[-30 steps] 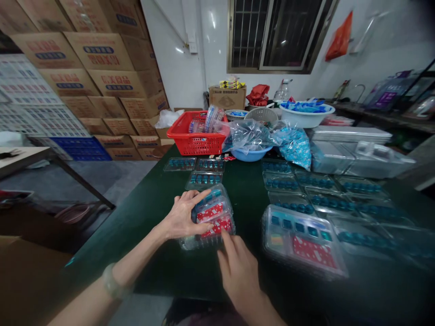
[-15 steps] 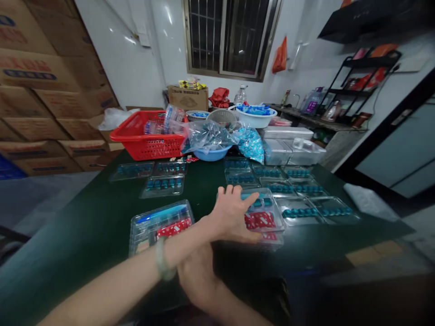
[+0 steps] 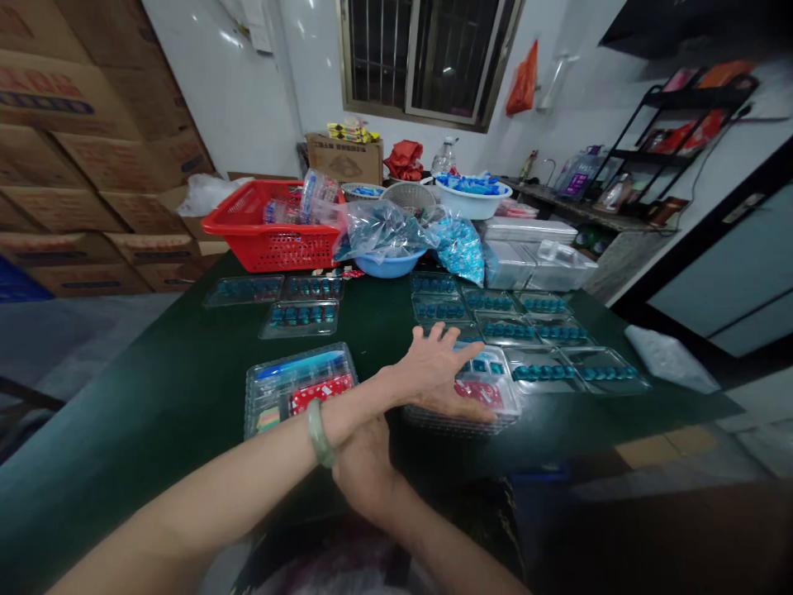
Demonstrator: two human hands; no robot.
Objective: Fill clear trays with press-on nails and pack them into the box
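Observation:
My left hand point(image 3: 434, 372) reaches across to the right, fingers spread and lying flat on a clear plastic pack point(image 3: 489, 395) with red and blue contents near the table's front edge. My right hand point(image 3: 363, 471) sits under the left forearm, close to my body; its fingers are hidden. A second clear pack point(image 3: 297, 390) with a red card and blue strip lies to the left, untouched. A pale bangle point(image 3: 319, 431) circles my left wrist.
Several clear trays of blue pieces point(image 3: 545, 330) lie on the dark green table point(image 3: 186, 388). A red basket point(image 3: 273, 231), blue bowl point(image 3: 387, 264), bags and white basin point(image 3: 474, 198) stand at the back. Cardboard boxes point(image 3: 92, 165) are stacked at the left.
My left hand left the pack at the left and crossed over to the right pack, where it now lies flat. The right hand drew back under the left arm. The view turned right.

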